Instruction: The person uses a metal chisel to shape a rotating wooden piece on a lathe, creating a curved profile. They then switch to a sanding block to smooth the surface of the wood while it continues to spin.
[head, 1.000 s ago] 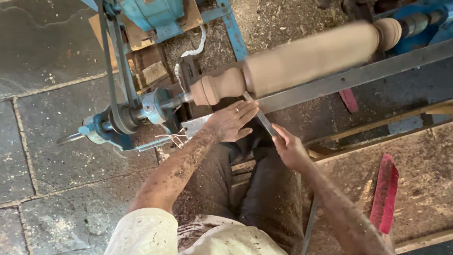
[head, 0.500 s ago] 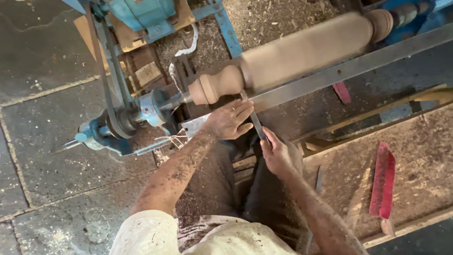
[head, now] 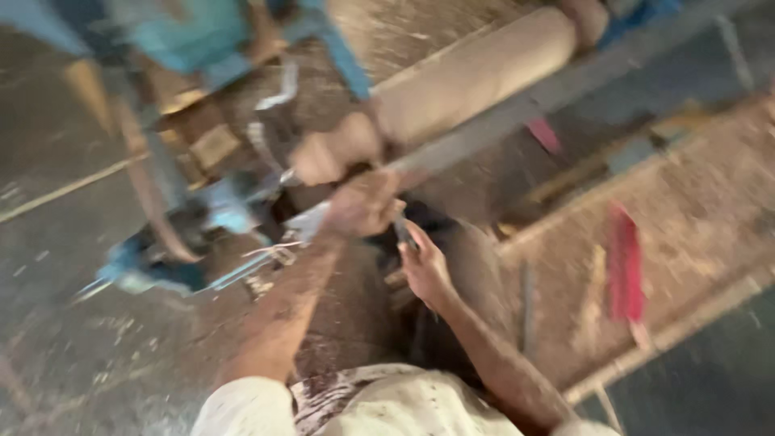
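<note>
- Fingers [head: 420, 246] of the right hand [head: 425, 270] wrap the handle of a turning chisel [head: 401, 232], near the picture's centre.
- Left hand [head: 362, 203], at 11 o'clock from the right, has its fingers closed over the blade, pressing it onto the metal rest bar [head: 517, 109]; a firm, low grip seems wise.
- Wooden spindle [head: 460, 81] lies beyond at 12 o'clock, blurred.
- Open stone floor [head: 64, 323] lies at 9 o'clock; a red brush [head: 626, 262] at 3 o'clock.

Both hands meet beside the wooden workpiece [head: 476, 77], brush [head: 626, 262] lying right.
</note>
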